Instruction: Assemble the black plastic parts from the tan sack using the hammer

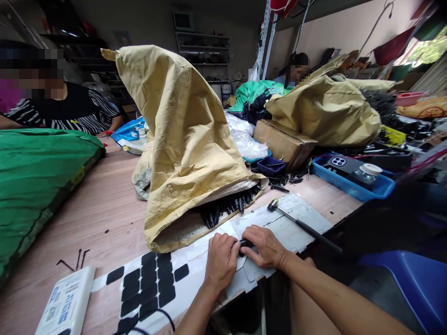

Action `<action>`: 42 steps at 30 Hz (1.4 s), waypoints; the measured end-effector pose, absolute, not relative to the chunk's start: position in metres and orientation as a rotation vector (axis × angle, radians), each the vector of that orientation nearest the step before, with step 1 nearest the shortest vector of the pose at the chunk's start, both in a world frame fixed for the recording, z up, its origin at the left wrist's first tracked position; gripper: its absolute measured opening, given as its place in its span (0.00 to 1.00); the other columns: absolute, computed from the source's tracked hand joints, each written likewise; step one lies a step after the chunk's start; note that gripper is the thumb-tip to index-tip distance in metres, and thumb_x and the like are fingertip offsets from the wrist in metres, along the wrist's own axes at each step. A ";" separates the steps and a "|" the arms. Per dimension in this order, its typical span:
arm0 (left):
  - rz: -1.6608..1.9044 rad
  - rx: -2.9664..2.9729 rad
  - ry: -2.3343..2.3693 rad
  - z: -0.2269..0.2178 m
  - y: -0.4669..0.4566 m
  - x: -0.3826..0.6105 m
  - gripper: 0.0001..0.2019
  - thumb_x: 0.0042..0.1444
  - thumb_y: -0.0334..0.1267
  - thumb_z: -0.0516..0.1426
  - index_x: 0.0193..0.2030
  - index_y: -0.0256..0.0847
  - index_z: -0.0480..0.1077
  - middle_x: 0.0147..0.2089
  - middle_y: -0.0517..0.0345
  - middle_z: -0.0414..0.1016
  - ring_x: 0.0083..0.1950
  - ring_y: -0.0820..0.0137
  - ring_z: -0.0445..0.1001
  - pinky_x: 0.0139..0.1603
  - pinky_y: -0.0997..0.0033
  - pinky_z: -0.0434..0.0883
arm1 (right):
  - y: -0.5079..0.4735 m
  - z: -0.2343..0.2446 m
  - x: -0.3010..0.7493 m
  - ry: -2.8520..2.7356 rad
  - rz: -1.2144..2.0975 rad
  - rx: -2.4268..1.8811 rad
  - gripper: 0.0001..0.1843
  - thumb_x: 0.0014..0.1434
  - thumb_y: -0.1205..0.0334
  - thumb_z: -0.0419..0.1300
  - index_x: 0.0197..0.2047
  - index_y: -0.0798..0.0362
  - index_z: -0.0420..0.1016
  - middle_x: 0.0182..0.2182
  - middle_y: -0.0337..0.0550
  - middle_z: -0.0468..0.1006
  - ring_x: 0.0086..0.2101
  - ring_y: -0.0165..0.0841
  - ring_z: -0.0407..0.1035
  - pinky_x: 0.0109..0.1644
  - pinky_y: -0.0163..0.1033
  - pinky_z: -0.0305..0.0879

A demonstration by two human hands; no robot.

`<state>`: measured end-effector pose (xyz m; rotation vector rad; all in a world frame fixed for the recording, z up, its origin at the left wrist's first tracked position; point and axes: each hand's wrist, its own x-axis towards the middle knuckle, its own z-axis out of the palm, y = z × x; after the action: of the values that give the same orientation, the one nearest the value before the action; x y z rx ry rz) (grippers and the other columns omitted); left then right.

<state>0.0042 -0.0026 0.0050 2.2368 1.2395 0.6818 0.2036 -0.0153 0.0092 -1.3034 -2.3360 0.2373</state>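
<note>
Both hands meet at the table's front edge around a small black cylindrical piece (pixel 246 243). My left hand (pixel 220 258) has its fingers curled, with the thumb pressed against the left end of the piece. Its right part is gripped by my right hand (pixel 264 245), fingers and thumb bent around it; much of it is hidden. Just beyond lies a tan sack (pixel 188 139) with its mouth open towards me, and several black pointed parts (pixel 240 204) show inside. A small hammer (pixel 296 222) with a black handle rests to the right, on a grey worn board (pixel 286 211).
White sheets with black rounded-square stickers (pixel 148 279) lie at left, beside a white box (pixel 66 300). A blue tray (pixel 349 181) holds a phone and a jar. A green sack (pixel 42 186) covers the left side. Two people sit farther back. A blue stool (pixel 405 284) stands at right.
</note>
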 end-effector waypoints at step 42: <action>0.599 2.343 1.360 0.008 0.000 0.007 0.20 0.71 0.47 0.45 0.34 0.43 0.71 0.35 0.56 0.73 0.42 0.64 0.66 0.46 0.61 0.60 | -0.011 0.004 0.205 -2.393 0.220 -1.355 0.10 0.67 0.55 0.57 0.39 0.52 0.70 0.37 0.44 0.75 0.40 0.37 0.65 0.44 0.40 0.58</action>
<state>0.0074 0.0004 0.0084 2.3430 1.3603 0.5993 0.2052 -0.0111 0.0038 -1.3549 -2.3931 0.2204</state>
